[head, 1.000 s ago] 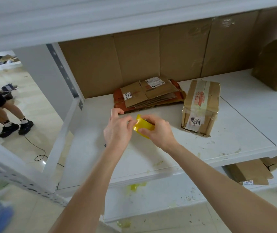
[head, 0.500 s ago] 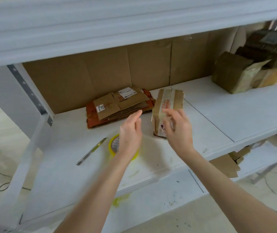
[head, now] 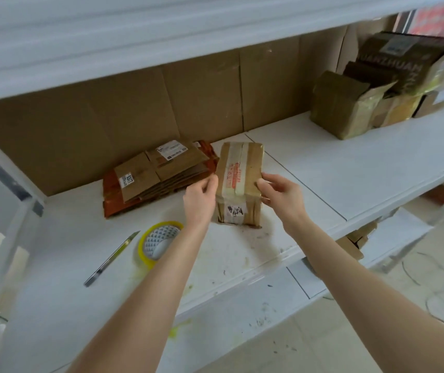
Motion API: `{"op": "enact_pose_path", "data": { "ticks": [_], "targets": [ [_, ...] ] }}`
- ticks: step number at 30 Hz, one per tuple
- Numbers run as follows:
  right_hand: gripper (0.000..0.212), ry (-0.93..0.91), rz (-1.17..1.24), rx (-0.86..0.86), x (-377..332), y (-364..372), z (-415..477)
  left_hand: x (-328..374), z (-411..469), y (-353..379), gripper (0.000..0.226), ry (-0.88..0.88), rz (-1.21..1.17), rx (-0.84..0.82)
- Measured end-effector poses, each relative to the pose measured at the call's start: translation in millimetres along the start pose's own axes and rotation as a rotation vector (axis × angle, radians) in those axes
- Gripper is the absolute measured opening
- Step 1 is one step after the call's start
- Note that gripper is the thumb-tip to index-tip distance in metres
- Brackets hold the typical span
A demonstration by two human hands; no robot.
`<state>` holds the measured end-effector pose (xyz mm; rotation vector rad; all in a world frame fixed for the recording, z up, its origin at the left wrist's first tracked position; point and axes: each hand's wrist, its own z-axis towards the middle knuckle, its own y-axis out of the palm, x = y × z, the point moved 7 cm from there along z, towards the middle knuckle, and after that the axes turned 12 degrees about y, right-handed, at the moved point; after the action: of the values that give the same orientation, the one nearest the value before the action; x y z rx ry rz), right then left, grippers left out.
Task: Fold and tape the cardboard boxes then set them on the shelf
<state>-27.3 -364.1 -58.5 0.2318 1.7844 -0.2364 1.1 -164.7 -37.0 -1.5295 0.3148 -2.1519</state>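
A small taped cardboard box stands on the white shelf, with pale tape and red print along its top. My left hand touches its left side with curled fingers. On the box's right side, my right hand grips the top edge. A yellow tape roll lies flat on the shelf by my left forearm. To the box's left lies a stack of flattened cardboard boxes.
A metal blade or cutter lies left of the tape roll. Several folded boxes are piled at the shelf's far right. Cardboard sheets line the back. More cardboard sits on the lower shelf. Cables lie on the floor.
The tape roll left my hands and now lies on the shelf. Both hands moved forward to the taped box and took hold of its sides. The view has turned to the right.
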Motion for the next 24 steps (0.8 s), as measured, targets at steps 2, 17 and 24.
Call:
{"op": "enact_pose_path", "data": {
  "ticks": [2,17,24],
  "targets": [
    [0.031,-0.008,0.066,-0.028,2.1,-5.8,3.4,-0.9,-4.4,0.7,0.033,0.002,-0.064,0.021],
    [0.036,-0.209,-0.065,-0.202,-9.7,-24.6,-5.4,8.2,-28.0,7.4,0.037,0.207,-0.232,-0.114],
    [0.044,-0.175,-0.124,-0.385,-4.4,-34.0,-8.3,4.5,-34.2,8.2,0.052,0.159,-0.353,-0.348]
  ]
}}
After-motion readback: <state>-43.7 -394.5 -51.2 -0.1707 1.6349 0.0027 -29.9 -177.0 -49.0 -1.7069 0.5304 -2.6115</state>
